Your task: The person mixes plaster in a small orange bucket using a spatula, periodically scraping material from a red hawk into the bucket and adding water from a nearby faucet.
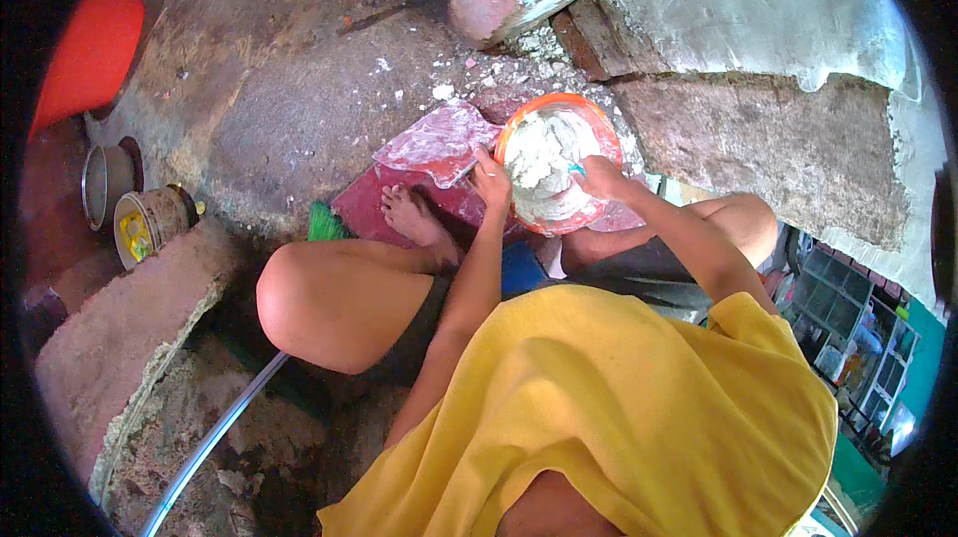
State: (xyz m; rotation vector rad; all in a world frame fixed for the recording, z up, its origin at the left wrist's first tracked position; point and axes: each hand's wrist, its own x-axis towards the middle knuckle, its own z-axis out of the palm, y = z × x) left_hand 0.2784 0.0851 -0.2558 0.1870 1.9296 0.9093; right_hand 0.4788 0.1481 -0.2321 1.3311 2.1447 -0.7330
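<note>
An orange-rimmed basin (pixel 617 128) stands between my feet, holding thick white paste (pixel 544 151). My right hand (pixel 602 178) is closed over the basin's right side on a small tool with a teal part (pixel 577 169); its working end is lost in the paste. At the left rim is my left hand (pixel 489 180), its fingers bent. A thin dark edge shows beside those fingers, but what they grip is unclear. Left of the basin lies a pinkish sheet (pixel 439 141) smeared with white, on a red surface (pixel 364 206).
White crumbs (pixel 443 92) litter the rough floor near a partly plastered wall (pixel 758 18). At left are a red tub (pixel 95 53), a metal pot (pixel 100 186) and a bucket (pixel 165 213). A green-bristled broom (pixel 324 223) with a long handle lies by my left knee.
</note>
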